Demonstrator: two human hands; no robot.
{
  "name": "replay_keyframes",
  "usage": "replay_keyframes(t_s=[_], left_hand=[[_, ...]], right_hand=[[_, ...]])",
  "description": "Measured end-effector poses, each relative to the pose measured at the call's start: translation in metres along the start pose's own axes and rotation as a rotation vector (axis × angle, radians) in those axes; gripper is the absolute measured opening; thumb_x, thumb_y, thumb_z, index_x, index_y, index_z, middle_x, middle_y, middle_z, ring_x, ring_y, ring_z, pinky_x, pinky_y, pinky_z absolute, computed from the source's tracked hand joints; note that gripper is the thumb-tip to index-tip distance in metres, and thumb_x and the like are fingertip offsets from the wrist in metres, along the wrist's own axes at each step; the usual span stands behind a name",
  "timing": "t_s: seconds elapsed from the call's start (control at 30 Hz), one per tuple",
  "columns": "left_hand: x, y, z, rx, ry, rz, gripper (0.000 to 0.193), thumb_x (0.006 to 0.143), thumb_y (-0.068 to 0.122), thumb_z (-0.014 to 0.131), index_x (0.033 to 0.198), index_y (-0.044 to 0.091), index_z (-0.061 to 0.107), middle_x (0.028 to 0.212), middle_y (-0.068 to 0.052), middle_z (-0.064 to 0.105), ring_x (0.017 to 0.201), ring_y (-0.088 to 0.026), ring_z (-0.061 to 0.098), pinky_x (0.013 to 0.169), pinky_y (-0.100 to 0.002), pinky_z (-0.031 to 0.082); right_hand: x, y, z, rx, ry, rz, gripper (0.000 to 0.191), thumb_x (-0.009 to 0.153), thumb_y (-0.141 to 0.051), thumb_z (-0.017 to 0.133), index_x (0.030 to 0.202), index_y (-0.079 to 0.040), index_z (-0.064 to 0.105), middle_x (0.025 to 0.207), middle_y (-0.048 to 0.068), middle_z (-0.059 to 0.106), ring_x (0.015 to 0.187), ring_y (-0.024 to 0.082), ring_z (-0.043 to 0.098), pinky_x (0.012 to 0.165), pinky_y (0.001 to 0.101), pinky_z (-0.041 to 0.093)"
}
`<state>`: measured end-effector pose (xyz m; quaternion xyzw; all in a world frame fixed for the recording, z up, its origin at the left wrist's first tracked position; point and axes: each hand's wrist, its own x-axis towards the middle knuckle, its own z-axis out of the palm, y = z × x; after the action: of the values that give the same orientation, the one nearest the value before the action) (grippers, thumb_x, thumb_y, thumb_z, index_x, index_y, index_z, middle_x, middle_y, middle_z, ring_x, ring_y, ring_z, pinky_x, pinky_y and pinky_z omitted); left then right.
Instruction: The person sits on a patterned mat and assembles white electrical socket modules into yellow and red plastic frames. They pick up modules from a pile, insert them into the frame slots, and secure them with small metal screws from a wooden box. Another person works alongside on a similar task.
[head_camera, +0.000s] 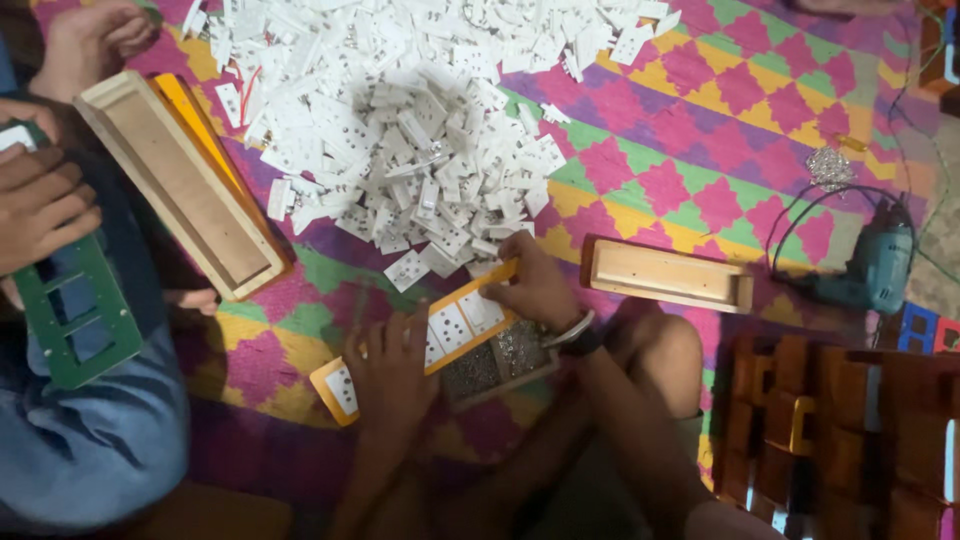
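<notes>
Gripping one orange socket plate (455, 335): left hand (392, 372) and right hand (535, 288), both clenched on it, beside white socket pile (400, 150).

Head view, steeply downward, near

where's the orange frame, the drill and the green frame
orange frame (500, 272), head view, on its bare top edge near the right hand (535, 290)
drill (878, 262), head view, on its teal body
green frame (75, 330), head view, on a bar between its cut-outs, held by another person's hand (40, 205)
</notes>
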<state>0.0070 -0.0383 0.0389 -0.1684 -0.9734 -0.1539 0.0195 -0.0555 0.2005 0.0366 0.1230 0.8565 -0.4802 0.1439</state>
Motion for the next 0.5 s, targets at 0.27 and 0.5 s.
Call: replay_keyframes(t_s=[0.27,0.5], left_hand=[[0.005,-0.01,0.008,0.079,0.112,-0.185,0.08,0.068,0.038,0.078,0.142,0.016,0.057,0.123,-0.008,0.061,0.11,-0.031,0.055,0.106,-0.055,0.036],[0.003,-0.008,0.012,0.047,0.131,-0.161,0.075,0.071,0.038,0.078,0.14,0.016,0.058,0.119,-0.008,0.061,0.108,-0.03,0.057,0.104,-0.051,0.038]], right_hand=[[-0.072,0.027,0.06,0.078,0.332,-0.263,0.024,0.093,-0.01,0.065,0.116,-0.005,0.063,0.111,0.014,0.061,0.103,0.03,0.063,0.088,0.0407,0.051],[-0.08,0.081,0.096,-0.872,0.109,-0.726,0.041,0.079,-0.017,0.06,0.118,-0.007,0.067,0.122,0.016,0.059,0.119,0.038,0.057,0.088,0.0434,0.047]])
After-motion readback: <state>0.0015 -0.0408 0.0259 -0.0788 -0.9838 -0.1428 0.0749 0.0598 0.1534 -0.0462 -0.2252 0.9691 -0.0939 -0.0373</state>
